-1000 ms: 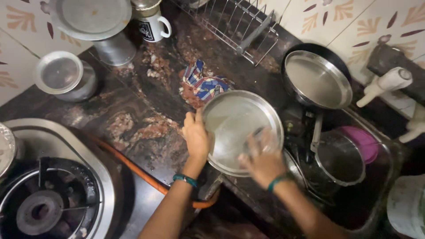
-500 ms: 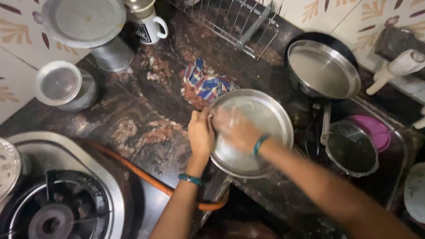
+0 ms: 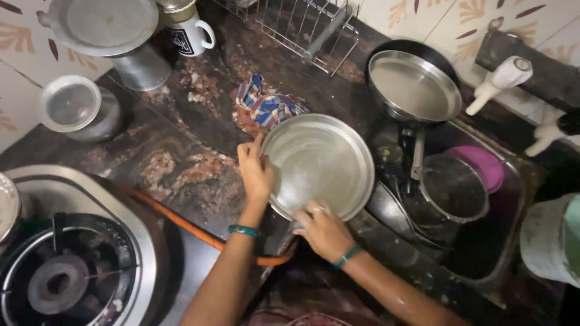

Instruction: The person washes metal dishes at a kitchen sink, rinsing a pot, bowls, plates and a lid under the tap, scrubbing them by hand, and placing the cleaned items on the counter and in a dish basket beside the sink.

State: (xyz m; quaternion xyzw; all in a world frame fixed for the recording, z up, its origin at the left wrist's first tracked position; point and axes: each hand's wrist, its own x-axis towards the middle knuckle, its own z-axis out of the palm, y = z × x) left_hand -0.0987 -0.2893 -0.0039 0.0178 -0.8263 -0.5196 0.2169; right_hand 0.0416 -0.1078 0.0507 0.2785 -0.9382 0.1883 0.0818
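Right at the sink's [image 3: 513, 181] left edge sits the round steel plate [image 3: 320, 164] – left hand [image 3: 255, 172] pinches its rim, fingers curled over the edge, while the right hand [image 3: 323, 228] presses against the near rim, fingers closed together. Looks mid-scrub to me: plate looks wet, not rinsed or racked yet. Beyond the plate the wire rack [image 3: 296, 27] sits bare – a pan [image 3: 414, 84] and pot [image 3: 453, 187] wait on the sink side.

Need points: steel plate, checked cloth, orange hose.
steel plate [image 3: 320, 163], head view, bare centre of its face
checked cloth [image 3: 269, 107], head view, middle of the bundle
orange hose [image 3: 181, 220], head view, mid-run on the counter
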